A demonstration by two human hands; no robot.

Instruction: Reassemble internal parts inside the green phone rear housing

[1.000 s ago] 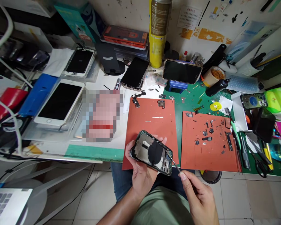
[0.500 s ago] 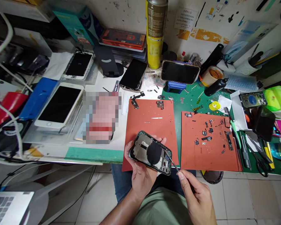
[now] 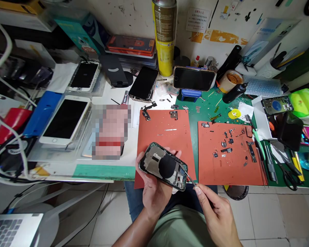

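Note:
My left hand [image 3: 156,195] cradles an opened phone housing [image 3: 163,166] from below, its fingers wrapped round the far edge. The housing is tilted, its bare inside facing up, with a round black pad in the middle and camera openings at the right end. Between the thumb and fingers of my right hand [image 3: 216,211] is a thin metal tool [image 3: 191,179]. Its tip reaches inside the housing at the upper right, beside the camera end; exactly what it touches is too small to make out. Beneath the housing lies a red-brown work mat [image 3: 164,125].
A second red-brown mat [image 3: 231,168] at the right carries several small phone parts. Beyond its right edge lie scissors [image 3: 289,178]. At the back, a phone [image 3: 194,78] leans on a blue stand near a tall yellow spray can [image 3: 166,55]. A white phone [image 3: 65,120] lies left.
The view has shifted slightly, so most things sit a little further left. Both hands keep their grips, and the tool tip stays at the camera end of the housing.

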